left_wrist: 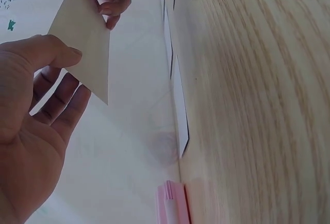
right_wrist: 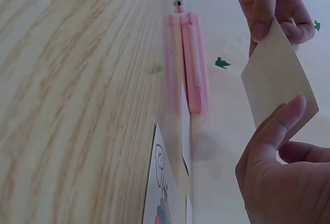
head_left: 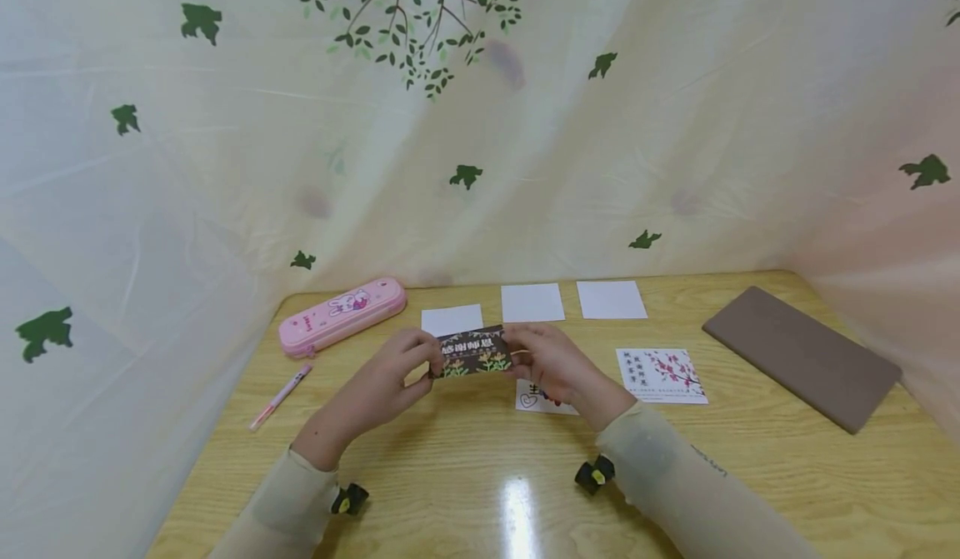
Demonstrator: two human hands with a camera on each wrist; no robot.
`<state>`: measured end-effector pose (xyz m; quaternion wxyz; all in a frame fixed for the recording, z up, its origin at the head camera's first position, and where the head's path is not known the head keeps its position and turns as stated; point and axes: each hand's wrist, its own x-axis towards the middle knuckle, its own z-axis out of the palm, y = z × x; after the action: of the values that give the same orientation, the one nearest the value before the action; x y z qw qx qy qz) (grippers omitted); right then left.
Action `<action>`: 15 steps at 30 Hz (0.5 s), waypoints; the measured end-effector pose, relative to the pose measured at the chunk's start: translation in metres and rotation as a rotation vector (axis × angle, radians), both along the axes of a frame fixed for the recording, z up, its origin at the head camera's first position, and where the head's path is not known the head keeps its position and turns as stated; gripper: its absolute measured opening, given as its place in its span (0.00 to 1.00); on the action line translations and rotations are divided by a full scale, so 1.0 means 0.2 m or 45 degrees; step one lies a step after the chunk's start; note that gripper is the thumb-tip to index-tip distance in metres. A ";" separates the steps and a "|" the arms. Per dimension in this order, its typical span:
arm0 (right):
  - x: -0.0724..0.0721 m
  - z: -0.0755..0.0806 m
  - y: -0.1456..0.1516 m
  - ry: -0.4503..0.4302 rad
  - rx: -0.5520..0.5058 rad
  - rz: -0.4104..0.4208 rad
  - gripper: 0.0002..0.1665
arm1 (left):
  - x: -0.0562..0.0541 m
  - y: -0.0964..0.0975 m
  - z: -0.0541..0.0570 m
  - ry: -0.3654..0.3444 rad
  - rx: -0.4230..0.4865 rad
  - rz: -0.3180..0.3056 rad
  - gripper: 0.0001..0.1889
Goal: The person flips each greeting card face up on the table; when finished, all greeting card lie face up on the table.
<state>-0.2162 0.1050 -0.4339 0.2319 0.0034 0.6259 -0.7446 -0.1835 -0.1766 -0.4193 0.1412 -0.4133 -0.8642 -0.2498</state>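
Note:
A dark card (head_left: pixel 474 352) printed with flowers and pale lettering is held up above the table, its plain back (left_wrist: pixel 85 38) facing the wrist cameras. My left hand (head_left: pixel 393 369) pinches one short end between thumb and fingers. At the opposite end my right hand (head_left: pixel 551 363) pinches it too. The lettering appears upside down in the head view. Under the right hand lies a white card (head_left: pixel 528 399) with a drawing, partly hidden by that hand. To its right is a card with red blossoms and writing (head_left: pixel 662 376).
Three blank white cards (head_left: pixel 611 300) lie in a row along the back. A pink pencil case (head_left: pixel 342 317) stands at back left, with a pink pen (head_left: pixel 280 397) in front of it. A brown flat folder-like object (head_left: pixel 802 357) lies at right. Patterned cloth (head_left: pixel 525 126) hangs behind the table.

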 end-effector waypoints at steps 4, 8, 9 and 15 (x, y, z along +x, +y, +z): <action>0.00 0.00 0.00 -0.006 0.027 -0.027 0.22 | 0.00 0.00 0.00 -0.001 -0.020 -0.006 0.14; 0.00 0.00 0.00 -0.012 0.049 -0.042 0.20 | 0.00 0.00 0.00 0.011 -0.033 -0.008 0.14; 0.00 0.00 0.00 -0.011 0.054 -0.045 0.20 | 0.00 0.00 0.00 0.017 -0.037 -0.006 0.14; 0.00 0.00 0.00 -0.012 0.095 -0.071 0.17 | 0.00 0.01 0.00 0.058 -0.023 0.036 0.14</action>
<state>-0.2155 0.1041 -0.4344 0.2139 0.0330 0.6518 -0.7269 -0.1828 -0.1754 -0.4201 0.1605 -0.4078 -0.8688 -0.2304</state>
